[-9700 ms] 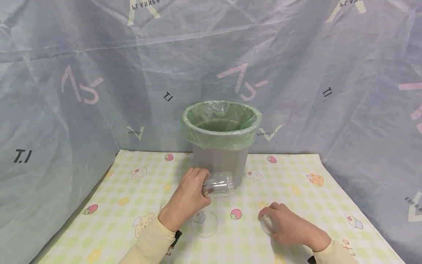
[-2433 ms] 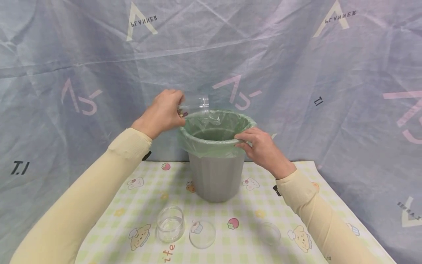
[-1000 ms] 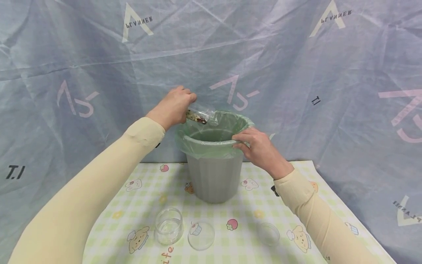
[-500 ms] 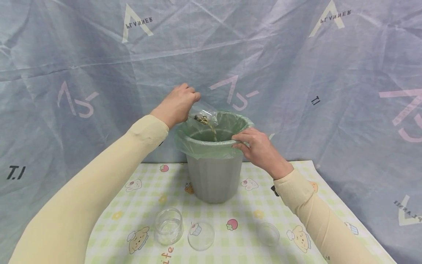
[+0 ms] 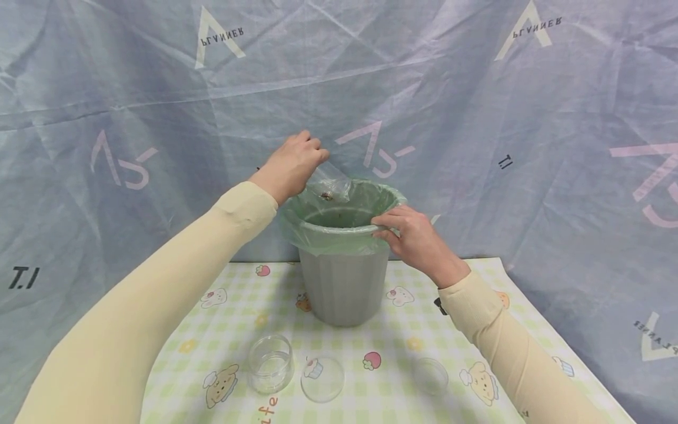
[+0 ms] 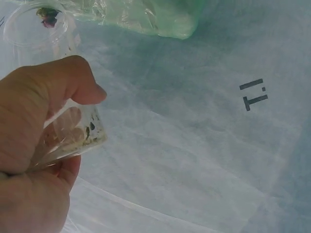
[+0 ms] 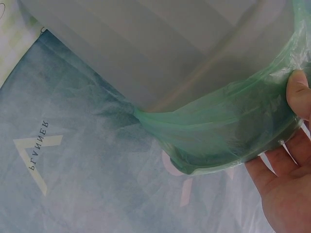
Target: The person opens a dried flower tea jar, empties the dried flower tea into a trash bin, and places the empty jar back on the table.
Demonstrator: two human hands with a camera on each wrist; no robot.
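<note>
My left hand [image 5: 293,163] grips a clear plastic jar [image 5: 332,181], tilted mouth-down over the trash can [image 5: 344,288]. A small dark clump of dried bits [image 6: 48,17] sits near the jar's mouth in the left wrist view, and crumbs cling close to its base. The grey can wears a green plastic liner [image 5: 339,242] folded over its rim. My right hand [image 5: 418,238] pinches the lined rim at the right, thumb outside and fingers over the edge. In the right wrist view, the right hand's thumb [image 7: 299,94] presses the liner.
A second clear jar [image 5: 271,365] stands on the checked tablecloth [image 5: 212,330] at the front. Beside it lies a clear round lid [image 5: 323,380], with another clear lid [image 5: 430,377] farther right. A grey-blue cloth backdrop [image 5: 450,118] hangs behind the can.
The left hand has raised the jar from the table to above the can and tipped it; most dried bits have poured out. The right hand has left a lid and now holds the rim.
</note>
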